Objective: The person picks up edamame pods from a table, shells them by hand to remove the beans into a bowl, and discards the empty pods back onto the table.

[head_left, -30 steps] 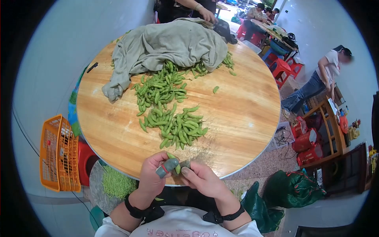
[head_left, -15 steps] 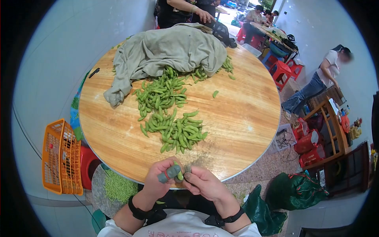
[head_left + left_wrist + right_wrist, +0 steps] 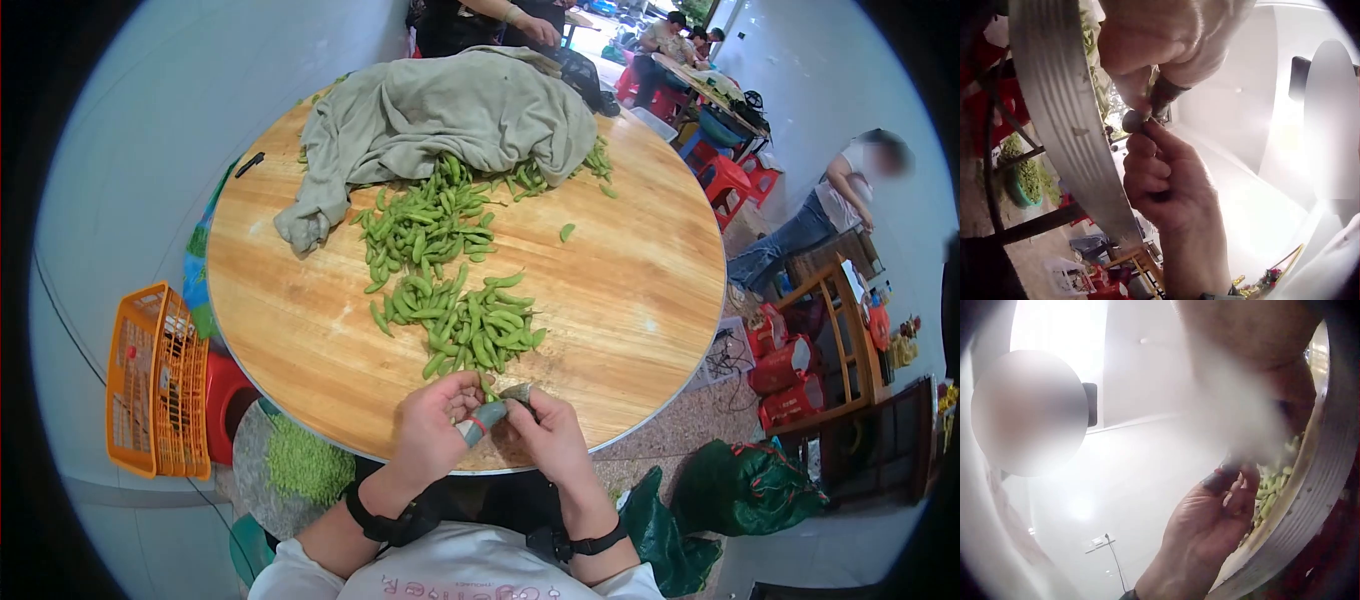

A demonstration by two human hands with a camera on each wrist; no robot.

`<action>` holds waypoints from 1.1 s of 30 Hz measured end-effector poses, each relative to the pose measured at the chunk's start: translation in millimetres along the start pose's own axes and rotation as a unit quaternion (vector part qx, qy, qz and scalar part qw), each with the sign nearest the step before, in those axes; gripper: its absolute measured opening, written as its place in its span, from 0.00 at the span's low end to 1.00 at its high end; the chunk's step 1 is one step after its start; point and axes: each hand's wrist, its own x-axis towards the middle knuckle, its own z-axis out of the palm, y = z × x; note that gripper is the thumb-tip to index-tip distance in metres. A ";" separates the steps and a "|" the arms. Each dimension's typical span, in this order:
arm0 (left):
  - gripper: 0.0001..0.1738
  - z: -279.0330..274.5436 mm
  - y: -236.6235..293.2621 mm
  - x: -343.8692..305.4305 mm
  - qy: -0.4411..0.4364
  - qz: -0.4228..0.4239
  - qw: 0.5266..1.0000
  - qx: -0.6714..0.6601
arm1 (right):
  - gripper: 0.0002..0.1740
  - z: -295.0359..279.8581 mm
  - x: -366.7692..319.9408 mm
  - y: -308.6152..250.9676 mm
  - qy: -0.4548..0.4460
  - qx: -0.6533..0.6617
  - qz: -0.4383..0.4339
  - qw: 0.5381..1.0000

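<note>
Beyond the left edge of the table (image 3: pixel 640 290), an orange basket (image 3: pixel 185 400) is standing; a heap of shelled beans (image 3: pixel 305 465) is lying below the near left edge, partly hidden by the tabletop; a grey-green cloth (image 3: pixel 450 105) is spreading toward the far edge, hiding part of the pods; loose pods (image 3: pixel 480 320) are trailing from it toward the near edge. Over the near edge, the left hand (image 3: pixel 435 425) is pinching a single green pod (image 3: pixel 487 388) with its thumb, which is wearing a grey sleeve (image 3: pixel 484 420); the pod's lower part is being hidden. The right hand (image 3: pixel 553 432) is meeting it there, fingers curling; whether it is gripping the pod cannot be told, since a blur is obscuring the contact in the right wrist view; beyond the right edge, a green sack (image 3: pixel 740 485) is resting.
</note>
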 end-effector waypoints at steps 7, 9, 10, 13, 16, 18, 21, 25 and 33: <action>0.17 1.7 -8.8 8.3 0.008 -0.110 0.976 -0.186 | 0.11 14.5 -1.7 -2.7 0.034 -0.088 -0.028 0.995; 0.22 1.9 -6.3 9.6 0.006 -0.053 0.997 -0.047 | 0.09 16.6 -3.7 -8.1 0.055 -0.255 -0.149 0.954; 0.22 1.5 -2.6 10.0 0.011 -0.054 0.997 -0.048 | 0.09 13.9 -1.0 -8.5 0.051 -0.255 -0.148 0.954; 0.26 5.0 -3.2 8.9 0.022 0.183 0.946 0.267 | 0.07 2.3 6.0 -12.5 0.089 -0.132 -0.050 0.986; 0.28 11.1 -1.2 3.9 0.006 0.164 0.942 0.294 | 0.07 5.2 14.5 -7.6 0.068 -0.100 -0.087 0.989; 0.28 9.5 0.3 5.2 -0.004 0.143 0.953 0.267 | 0.07 5.0 18.3 -2.4 0.068 -0.094 -0.093 0.989; 0.29 2.8 -9.3 11.0 -0.048 0.092 0.981 0.163 | 0.07 -3.2 21.3 -0.4 0.025 -0.075 -0.033 0.996; 0.26 -7.6 -11.3 18.7 -0.128 -0.038 0.990 -0.041 | 0.05 -4.2 24.2 -1.5 0.004 -0.118 -0.060 0.991; 0.20 -12.0 -4.6 21.7 -0.107 -0.185 0.932 -0.292 | 0.05 5.9 25.4 3.1 0.061 -0.227 -0.181 0.955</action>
